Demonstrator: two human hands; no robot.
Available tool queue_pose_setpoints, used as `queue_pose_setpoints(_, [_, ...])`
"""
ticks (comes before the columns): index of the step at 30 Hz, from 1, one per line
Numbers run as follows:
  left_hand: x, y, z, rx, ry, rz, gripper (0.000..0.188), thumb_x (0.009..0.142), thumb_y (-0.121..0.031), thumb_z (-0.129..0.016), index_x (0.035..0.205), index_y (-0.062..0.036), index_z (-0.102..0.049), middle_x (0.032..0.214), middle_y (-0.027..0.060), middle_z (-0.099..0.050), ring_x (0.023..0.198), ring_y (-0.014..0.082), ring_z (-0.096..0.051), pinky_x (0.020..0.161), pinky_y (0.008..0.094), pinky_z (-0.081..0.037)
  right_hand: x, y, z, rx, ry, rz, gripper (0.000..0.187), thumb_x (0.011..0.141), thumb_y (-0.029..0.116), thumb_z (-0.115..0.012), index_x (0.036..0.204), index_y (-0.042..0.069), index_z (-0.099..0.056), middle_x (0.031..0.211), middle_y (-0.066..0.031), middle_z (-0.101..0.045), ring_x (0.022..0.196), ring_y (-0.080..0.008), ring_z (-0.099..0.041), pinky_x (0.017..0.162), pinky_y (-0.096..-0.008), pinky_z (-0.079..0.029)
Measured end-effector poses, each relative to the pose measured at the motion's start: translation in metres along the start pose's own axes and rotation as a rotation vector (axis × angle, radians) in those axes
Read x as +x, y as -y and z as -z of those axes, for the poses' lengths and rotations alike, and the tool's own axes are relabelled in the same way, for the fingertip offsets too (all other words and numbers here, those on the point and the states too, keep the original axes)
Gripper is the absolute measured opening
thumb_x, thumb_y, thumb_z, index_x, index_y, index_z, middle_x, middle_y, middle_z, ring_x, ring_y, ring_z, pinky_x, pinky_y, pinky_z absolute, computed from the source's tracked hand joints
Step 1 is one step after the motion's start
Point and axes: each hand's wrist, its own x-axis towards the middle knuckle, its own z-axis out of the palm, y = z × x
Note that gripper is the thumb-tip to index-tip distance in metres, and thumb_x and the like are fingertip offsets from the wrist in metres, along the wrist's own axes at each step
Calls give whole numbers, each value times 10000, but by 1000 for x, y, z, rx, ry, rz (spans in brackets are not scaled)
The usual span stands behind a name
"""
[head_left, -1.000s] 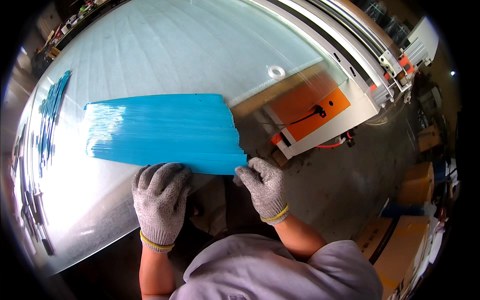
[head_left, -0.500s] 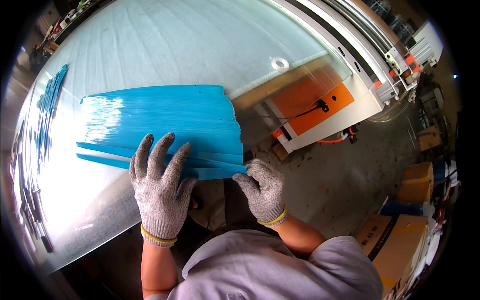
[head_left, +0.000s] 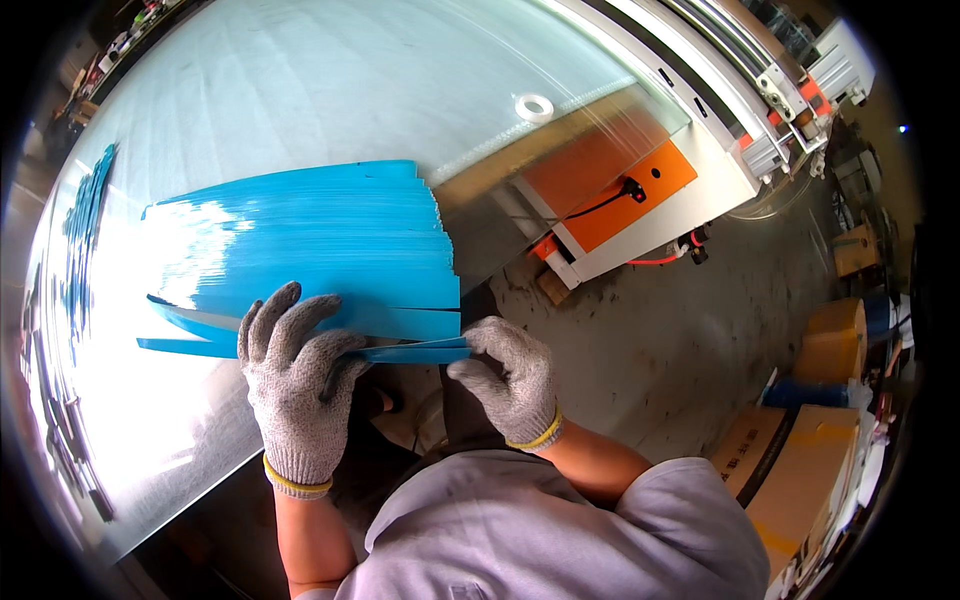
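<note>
Fanned stack of long blue strips point(head_left: 310, 240) is laid flat on a pale glossy table point(head_left: 300, 80), near its front edge; glare is seen on the left part; lowest strips are splayed apart; left hand point(head_left: 295, 385), gloved, is pressed flat with fingers spread on the lower strips; right hand point(head_left: 510, 375) is pinched on the bottom strip's right end, just past the table edge

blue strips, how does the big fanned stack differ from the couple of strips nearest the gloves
The fanned stack is many blue strips lying flat and overlapped on the table; the near strips are only a few, pulled apart from it, one lifting at its left end. The stack lies free of the hands; the near strips are pressed under the left hand and pinched at their end by the right hand. Both are the same blue and long.
</note>
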Motion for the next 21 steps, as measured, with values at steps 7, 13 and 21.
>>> queue_pose_setpoints(7, [0,-1,1,-20,12,-12,192,698,-131,-808,871,-116,-725,1183,71,-687,1287,375,-546,1131,574,-351,5,-8,-4,332,-68,-348,132,999,106,-654,957,-15,-684,767,-59,-634,717,-78,-555,657,-263,-479])
queue_pose_setpoints(13, [0,1,0,-26,-2,-18,179,706,-108,-789,862,-98,-702,1235,89,-680,1301,385,-533,1142,578,-337,15,4,0,171,39,-146,97,906,-39,-698,997,-14,-675,906,-69,-677,848,-112,-624,769,-269,-509])
queue_pose_setpoints(21, [0,2,1,-38,4,-58,195,715,-58,-744,901,-85,-691,1065,86,-686,1165,345,-603,1143,577,-344,19,8,8,-84,20,209,216,812,-119,-706,990,0,-682,941,-147,-697,821,-269,-683,759,-340,-539])
